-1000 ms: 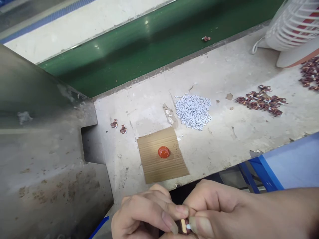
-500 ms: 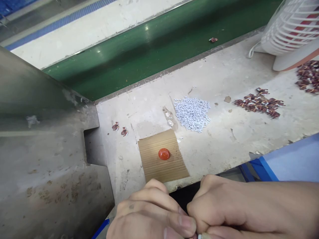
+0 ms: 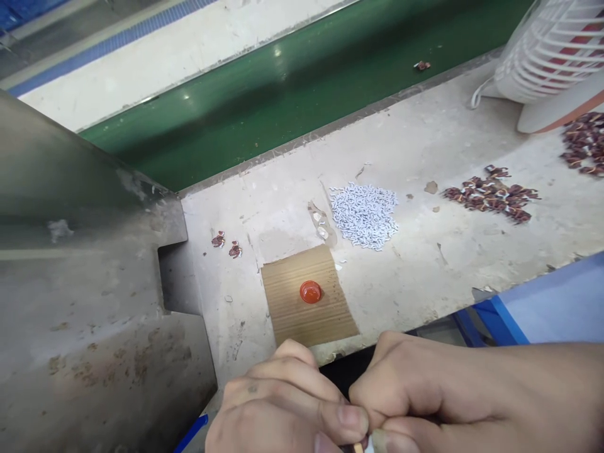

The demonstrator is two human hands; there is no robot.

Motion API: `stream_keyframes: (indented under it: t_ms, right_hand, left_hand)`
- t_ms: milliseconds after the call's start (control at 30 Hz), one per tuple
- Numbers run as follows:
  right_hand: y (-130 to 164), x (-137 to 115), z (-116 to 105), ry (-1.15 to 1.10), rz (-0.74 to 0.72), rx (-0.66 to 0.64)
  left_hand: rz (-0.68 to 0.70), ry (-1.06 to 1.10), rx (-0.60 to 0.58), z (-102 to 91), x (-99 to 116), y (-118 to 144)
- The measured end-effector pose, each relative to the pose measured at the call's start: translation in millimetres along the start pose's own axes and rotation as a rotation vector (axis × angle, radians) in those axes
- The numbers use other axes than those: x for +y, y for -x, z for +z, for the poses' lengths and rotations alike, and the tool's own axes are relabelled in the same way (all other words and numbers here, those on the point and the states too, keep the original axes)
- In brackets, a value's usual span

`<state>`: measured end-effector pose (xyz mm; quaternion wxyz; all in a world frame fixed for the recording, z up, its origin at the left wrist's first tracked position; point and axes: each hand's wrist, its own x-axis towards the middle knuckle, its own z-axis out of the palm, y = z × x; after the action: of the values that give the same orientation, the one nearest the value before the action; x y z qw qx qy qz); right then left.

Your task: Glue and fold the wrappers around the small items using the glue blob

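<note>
At the bottom edge my left hand (image 3: 278, 402) and my right hand (image 3: 401, 390) meet, both closed with their fingertips pinched together. Between the fingertips of my left hand shows a sliver of a small brown piece with a yellowish band (image 3: 358, 448). A small white piece (image 3: 369, 444) pokes out by my right thumb, against the brown one. Most of both pieces is hidden by fingers and the frame's edge. Just beyond the hands, a shallow red dish (image 3: 311, 292) sits on a cardboard square (image 3: 283, 314).
A pile of small curved white pieces (image 3: 365, 216) lies on the worktop (image 3: 415, 264). Brown pieces (image 3: 493, 195) lie in heaps to the right, near a white fan (image 3: 552, 56). Two more brown pieces (image 3: 234, 249) lie left, by a metal panel (image 3: 94, 302). Behind runs a green belt (image 3: 226, 126).
A brown piece on the green belt has travelled to the right. My hands have shifted slightly, and more of the small pieces between the fingertips now shows.
</note>
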<state>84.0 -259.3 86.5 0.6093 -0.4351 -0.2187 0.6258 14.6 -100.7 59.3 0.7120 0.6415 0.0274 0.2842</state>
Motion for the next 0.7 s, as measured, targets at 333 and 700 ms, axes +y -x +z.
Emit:
stream_keyframes:
  t_ms: [333, 700]
  right_hand:
    - [-9.3, 8.6, -2.9, -0.180, -0.014, -0.019]
    - [-13.9, 15.5, -0.9, -0.274, 0.152, 0.009]
  left_hand:
    - [-0.114, 0.140, -0.452, -40.7, -3.3, -14.7]
    - [-0.147, 0.111, -0.222, -25.4, -2.3, 0.4]
